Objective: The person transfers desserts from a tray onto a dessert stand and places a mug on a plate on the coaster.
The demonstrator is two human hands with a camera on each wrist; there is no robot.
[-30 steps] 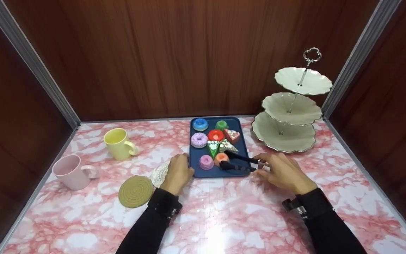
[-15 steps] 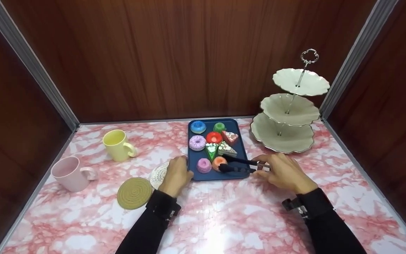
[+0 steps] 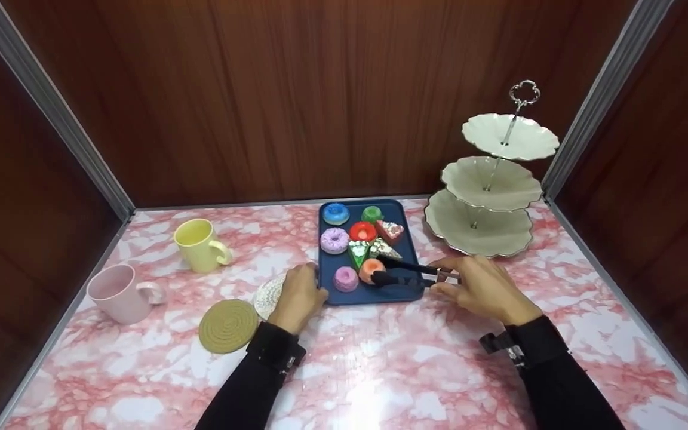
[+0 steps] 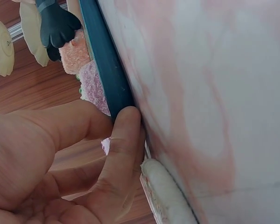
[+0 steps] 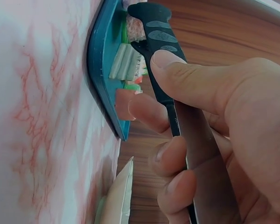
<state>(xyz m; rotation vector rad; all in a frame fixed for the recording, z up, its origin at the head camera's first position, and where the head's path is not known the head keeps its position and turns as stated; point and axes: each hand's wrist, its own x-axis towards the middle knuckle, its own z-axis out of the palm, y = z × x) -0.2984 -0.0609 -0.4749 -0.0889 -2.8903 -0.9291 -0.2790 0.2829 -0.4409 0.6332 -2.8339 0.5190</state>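
Note:
My left hand [image 3: 301, 295] pinches the left edge of a blue tray [image 3: 332, 264]; the left wrist view shows thumb and finger on its rim [image 4: 114, 88]. In my right hand [image 3: 482, 291] is a pair of tongs [image 3: 402, 281] with black heads, its thumb pressing one arm [image 5: 163, 58]. Those heads lie on either side of a small orange donut [image 3: 370, 270] at the tray's near end. Beside it sits a pink-purple mini donut [image 3: 346, 279]. Farther back are a green cake slice [image 3: 359, 254], a cream cake slice [image 3: 387, 249] and a red donut [image 3: 362, 232].
A three-tier cake stand [image 3: 478, 230] rises right of the tray. At left are a yellow mug [image 3: 197, 246], a pink mug [image 3: 120, 295], an olive coaster [image 3: 228, 326] and a pale coaster [image 3: 267, 297] partly behind my left hand. Wooden panels [image 3: 272, 107] enclose the table.
The tongs' heads have come up slightly, and the orange donut now sits a little higher in the head view than the pink-purple one. My left hand stays on the tray edge.

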